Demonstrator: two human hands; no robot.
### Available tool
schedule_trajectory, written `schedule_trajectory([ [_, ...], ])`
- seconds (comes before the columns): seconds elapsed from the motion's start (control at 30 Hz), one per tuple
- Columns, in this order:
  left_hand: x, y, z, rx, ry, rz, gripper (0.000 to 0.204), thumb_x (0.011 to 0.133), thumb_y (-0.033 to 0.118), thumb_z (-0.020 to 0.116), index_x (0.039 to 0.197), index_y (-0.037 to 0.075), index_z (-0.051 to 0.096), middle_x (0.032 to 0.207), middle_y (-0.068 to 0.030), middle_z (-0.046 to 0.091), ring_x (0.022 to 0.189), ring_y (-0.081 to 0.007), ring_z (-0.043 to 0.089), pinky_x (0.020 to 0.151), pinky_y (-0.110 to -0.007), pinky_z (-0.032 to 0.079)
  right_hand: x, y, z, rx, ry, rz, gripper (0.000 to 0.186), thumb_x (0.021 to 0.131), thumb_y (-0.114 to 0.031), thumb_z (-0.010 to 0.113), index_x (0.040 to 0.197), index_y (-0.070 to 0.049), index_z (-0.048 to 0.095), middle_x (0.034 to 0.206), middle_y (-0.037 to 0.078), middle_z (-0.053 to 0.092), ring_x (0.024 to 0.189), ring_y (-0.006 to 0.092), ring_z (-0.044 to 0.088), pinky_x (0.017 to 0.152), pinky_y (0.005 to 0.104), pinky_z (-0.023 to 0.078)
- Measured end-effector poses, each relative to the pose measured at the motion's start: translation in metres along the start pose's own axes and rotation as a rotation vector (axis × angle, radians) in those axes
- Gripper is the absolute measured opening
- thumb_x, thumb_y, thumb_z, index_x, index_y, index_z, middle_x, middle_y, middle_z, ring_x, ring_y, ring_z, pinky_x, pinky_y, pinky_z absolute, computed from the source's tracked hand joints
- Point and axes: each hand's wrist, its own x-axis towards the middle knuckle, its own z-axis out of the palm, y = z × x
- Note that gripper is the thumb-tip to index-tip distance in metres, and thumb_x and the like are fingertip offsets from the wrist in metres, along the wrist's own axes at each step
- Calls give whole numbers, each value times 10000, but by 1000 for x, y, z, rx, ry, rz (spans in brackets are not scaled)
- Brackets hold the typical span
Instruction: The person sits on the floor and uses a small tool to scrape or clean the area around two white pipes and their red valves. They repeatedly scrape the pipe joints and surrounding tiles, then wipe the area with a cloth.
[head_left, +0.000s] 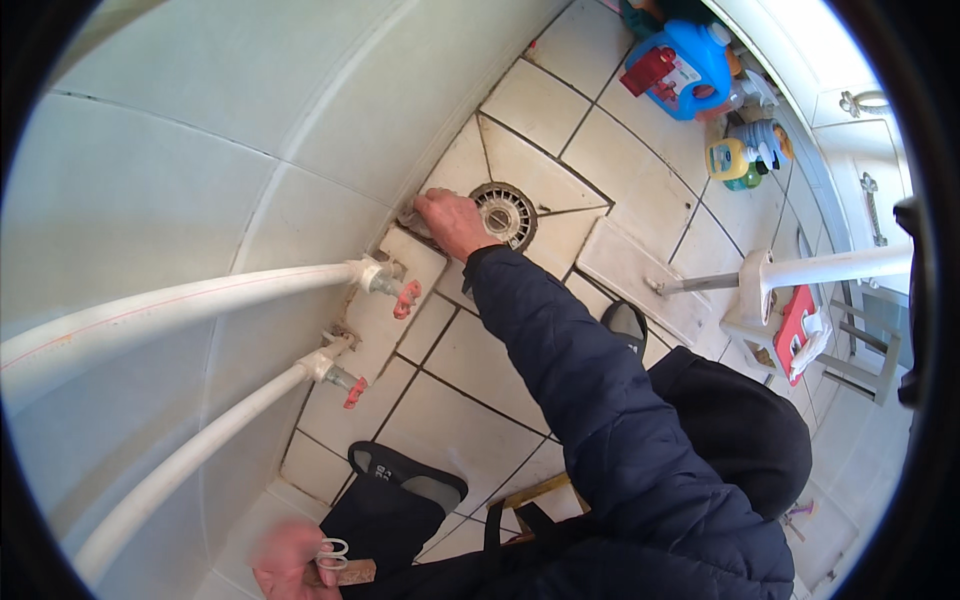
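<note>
My right hand (455, 222), in a dark blue padded sleeve, reaches down to where the floor meets the tiled wall. Its fingers are closed and press a crumpled greyish rag (411, 218) into that edge. Just right of the hand lies a round slotted floor drain (503, 216) with a dirty rim. At the lower left, my left hand (285, 562) is blurred by motion. Its fingers appear closed around a flat brown piece (356, 572) with white loops (334, 549) beside it; the exact kind is unclear.
Two white pipes (190, 305) with red-handled valves (405, 299) run along the left wall. A blue jug (690, 68) and several bottles (733, 160) stand at the upper right. Farther right are a white pipe (840, 268) and a red-topped stool (797, 335). My slippered foot (410, 475) rests below.
</note>
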Motion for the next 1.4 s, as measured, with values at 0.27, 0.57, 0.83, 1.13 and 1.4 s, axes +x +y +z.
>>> schedule_trajectory([
  [0.27,0,13,-8,33,-148,-74,236,1040,215,565,1002,-8,635,964,-126,629,640,-117,548,589,-234,445,0,2,0,-44,-83,14,139,866,-72,554,965,-65,651,898,151,668,860,366,694,689,490,557],
  [0.57,-13,19,-4,-26,-216,-55,230,1047,182,533,1008,-19,638,937,-118,627,619,-111,517,583,-241,429,12,14,-49,-62,146,282,156,856,-130,598,984,-45,570,829,199,678,738,425,685,658,515,554],
  [0.83,-40,26,8,-56,-290,61,204,1036,172,527,986,-3,619,952,-129,595,584,-113,496,545,-237,420,51,-8,-171,-241,-393,-123,284,814,-103,599,1092,-46,597,941,167,703,902,380,683,721,498,538],
  [1.13,-59,26,19,-89,-302,172,241,1007,218,546,873,20,577,844,-91,567,500,-87,447,439,-223,368,5,-81,-347,-474,-997,-146,233,834,-189,578,1030,-69,612,903,166,662,854,358,676,661,480,534],
  [1.4,-77,24,16,-139,-320,166,228,1010,248,559,924,39,588,824,-70,594,514,-72,468,426,-207,348,-149,2,-431,-111,-1080,497,419,904,-150,507,1310,-57,551,1058,135,674,801,214,733,552,342,589],
])
